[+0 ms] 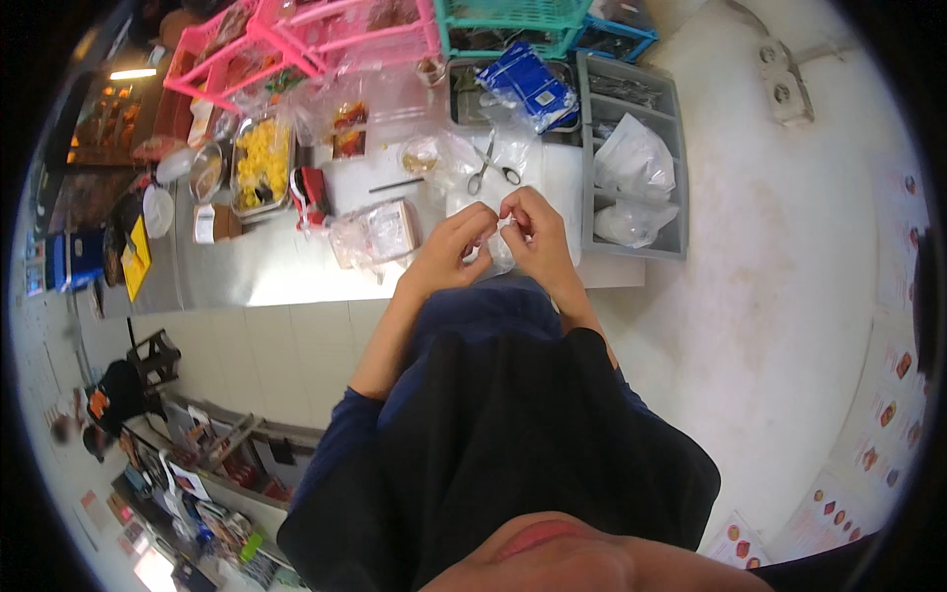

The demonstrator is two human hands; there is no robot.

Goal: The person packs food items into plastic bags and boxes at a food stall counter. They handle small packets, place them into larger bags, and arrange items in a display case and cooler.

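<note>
My left hand [457,248] and my right hand [534,231] are close together at the front edge of the table, fingertips bent and pinched towards each other. A piece of clear plastic, seemingly a bag [503,255], shows between and below them, and the fingers partly hide it. Just beyond the hands lies a pair of scissors [484,172] with dark handles, on clear plastic film. A small round clear tub [419,157] with something pale brown in it sits further left. Left of my left hand is a plastic-wrapped pack [385,231] with a printed label.
A grey divided bin [675,222] holding plastic bags stands at the right. Leftward are a red-and-black tool [311,196], a tray of yellow food [263,159] and a small cardboard box [217,223]. Pink baskets [355,37] and a green basket [510,22] line the back.
</note>
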